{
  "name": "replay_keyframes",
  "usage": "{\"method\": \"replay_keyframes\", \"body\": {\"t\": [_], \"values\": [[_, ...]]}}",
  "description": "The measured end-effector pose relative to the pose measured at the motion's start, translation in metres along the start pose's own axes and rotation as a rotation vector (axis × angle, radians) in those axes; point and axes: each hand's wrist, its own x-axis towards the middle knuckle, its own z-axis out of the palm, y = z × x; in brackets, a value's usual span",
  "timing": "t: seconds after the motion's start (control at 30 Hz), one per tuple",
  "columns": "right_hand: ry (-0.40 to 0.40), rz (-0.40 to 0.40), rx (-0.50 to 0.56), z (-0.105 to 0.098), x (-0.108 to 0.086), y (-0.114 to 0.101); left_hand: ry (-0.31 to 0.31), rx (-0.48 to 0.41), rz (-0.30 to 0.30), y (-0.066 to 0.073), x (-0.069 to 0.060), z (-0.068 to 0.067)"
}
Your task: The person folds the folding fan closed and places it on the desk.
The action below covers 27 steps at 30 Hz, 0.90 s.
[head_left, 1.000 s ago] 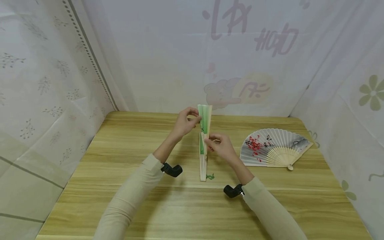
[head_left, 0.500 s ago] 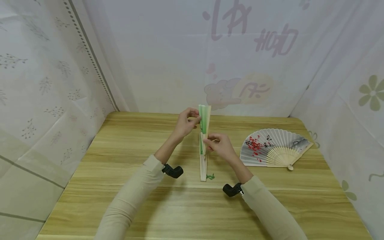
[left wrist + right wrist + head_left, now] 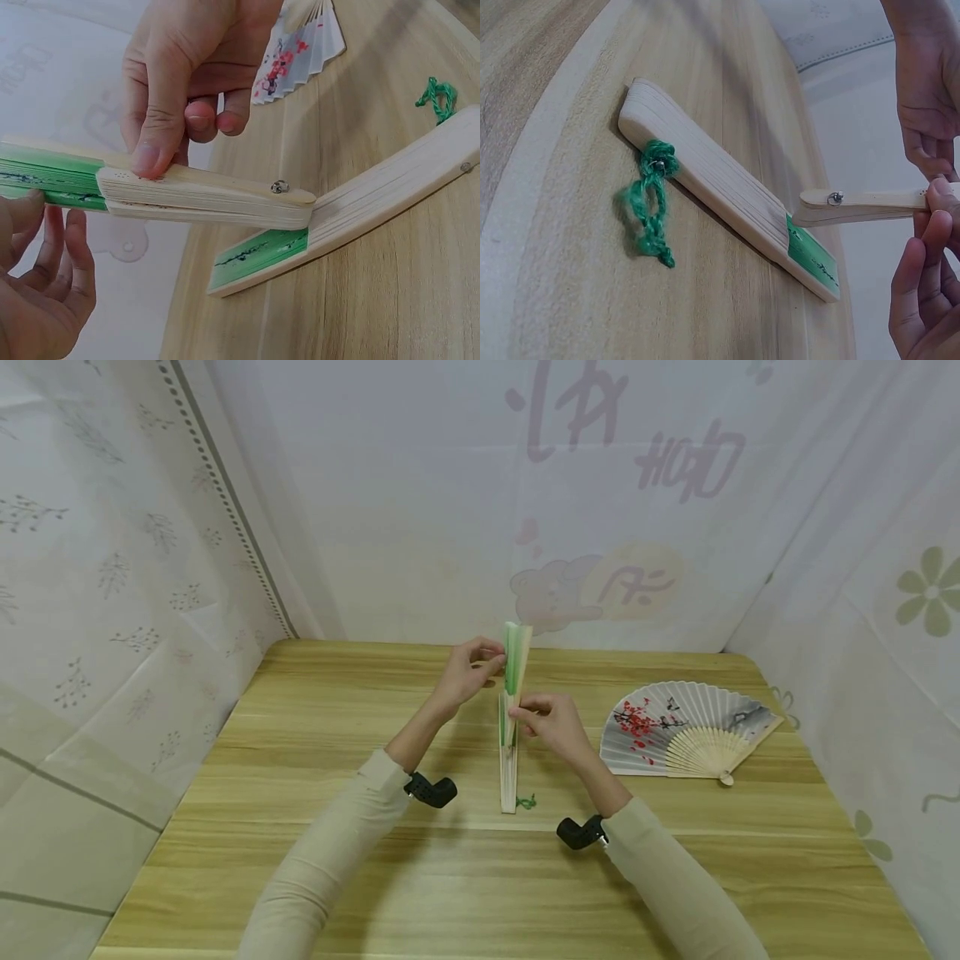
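Note:
Both my hands hold a nearly folded green folding fan (image 3: 515,660), raised with its green paper end up. My left hand (image 3: 467,675) pinches the paper edge near the top; in the left wrist view, the thumb of that left hand (image 3: 45,300) lies on the green pleats. Lower down, my right hand (image 3: 553,724) grips the wooden ribs between thumb and fingers. Its thumb presses the outer rib in the left wrist view. Under the raised fan, a second folded green fan (image 3: 705,176) lies on the table, a green knotted cord (image 3: 651,210) at its pivot end.
A spread grey fan with red blossoms (image 3: 686,735) lies on the wooden table (image 3: 480,893), to the right of my right hand. Printed cloth (image 3: 390,527) hangs behind the table and along both sides. Black cameras (image 3: 433,789) sit on both wrists.
The held fan's left paper edge has come in to the right, so the fan looks narrower. My left hand has shifted slightly right with it; the fans on the table stay put.

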Motion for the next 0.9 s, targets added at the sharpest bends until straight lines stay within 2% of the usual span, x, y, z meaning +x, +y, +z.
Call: {"method": "replay_keyframes", "body": {"t": [0.37, 0.57, 0.7, 0.9], "values": [[-0.045, 0.057, 0.053, -0.0003, 0.0042, 0.0002, -0.095, -0.015, 0.009, -0.0044, -0.0044, -0.0076], [-0.041, 0.039, 0.06, -0.0004, 0.0031, 0.001, -0.131, 0.014, 0.022, -0.0073, -0.0052, -0.0098], [-0.022, 0.011, 0.047, 0.0, 0.002, 0.0031, -0.123, 0.015, 0.021, -0.0069, -0.0055, -0.0097], [-0.005, -0.041, 0.061, -0.0019, -0.0011, 0.0046, -0.053, 0.021, 0.014, -0.0062, -0.0062, -0.0088]]}}
